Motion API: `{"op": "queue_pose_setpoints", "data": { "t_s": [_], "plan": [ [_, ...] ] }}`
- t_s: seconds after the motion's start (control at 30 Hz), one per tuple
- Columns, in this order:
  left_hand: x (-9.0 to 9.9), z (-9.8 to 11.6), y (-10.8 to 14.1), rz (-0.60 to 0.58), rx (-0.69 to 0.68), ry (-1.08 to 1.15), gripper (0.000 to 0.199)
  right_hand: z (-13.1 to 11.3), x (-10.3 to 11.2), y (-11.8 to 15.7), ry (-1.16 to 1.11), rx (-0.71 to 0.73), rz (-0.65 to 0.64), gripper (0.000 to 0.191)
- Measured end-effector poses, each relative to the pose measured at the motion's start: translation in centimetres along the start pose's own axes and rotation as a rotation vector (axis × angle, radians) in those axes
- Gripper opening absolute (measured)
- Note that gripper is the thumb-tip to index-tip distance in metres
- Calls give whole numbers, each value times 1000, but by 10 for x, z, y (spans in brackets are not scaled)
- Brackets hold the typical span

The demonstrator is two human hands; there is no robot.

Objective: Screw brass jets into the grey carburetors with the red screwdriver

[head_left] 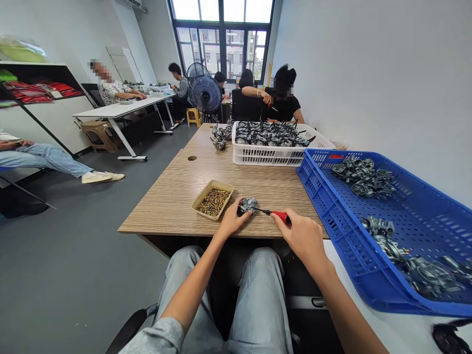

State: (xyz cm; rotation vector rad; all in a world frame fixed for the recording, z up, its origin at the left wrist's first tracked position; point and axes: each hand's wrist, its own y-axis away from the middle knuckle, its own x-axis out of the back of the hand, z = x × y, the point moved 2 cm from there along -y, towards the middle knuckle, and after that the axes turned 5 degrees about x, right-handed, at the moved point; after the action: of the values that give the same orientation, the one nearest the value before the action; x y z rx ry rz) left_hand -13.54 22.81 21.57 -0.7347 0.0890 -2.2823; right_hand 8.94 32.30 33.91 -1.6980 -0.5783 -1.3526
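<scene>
Near the front edge of the wooden table (173, 196), my left hand (233, 217) grips a small silver-grey carburetor (250, 203), its fingers closed around the near side. My right hand (300, 236) is closed on a screwdriver (280, 215) with a red and black handle. The screwdriver's dark shaft points left, and its tip meets the carburetor; the exact contact spot is too small to make out. Just left of my left hand sits a beige tray (196, 207) full of small brass-coloured parts (214, 200).
A blue crate (332, 236) on the right holds several carburetors (363, 177). Beyond it stands a white basket (269, 156) packed with more, beside a few loose ones (220, 140). A co-worker (285, 101) sits across the table; other people and a fan (205, 93) are farther back.
</scene>
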Motion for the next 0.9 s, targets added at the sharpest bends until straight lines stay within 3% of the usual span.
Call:
{"op": "queue_pose_setpoints", "data": {
  "t_s": [0.27,0.9],
  "plan": [
    [-1,-1,1,2,-21,13,52,-3,-1,0,8,-59,-65,48],
    [0,1,1,9,-14,11,53,-6,1,3,-28,107,-20,29]
  ]
}}
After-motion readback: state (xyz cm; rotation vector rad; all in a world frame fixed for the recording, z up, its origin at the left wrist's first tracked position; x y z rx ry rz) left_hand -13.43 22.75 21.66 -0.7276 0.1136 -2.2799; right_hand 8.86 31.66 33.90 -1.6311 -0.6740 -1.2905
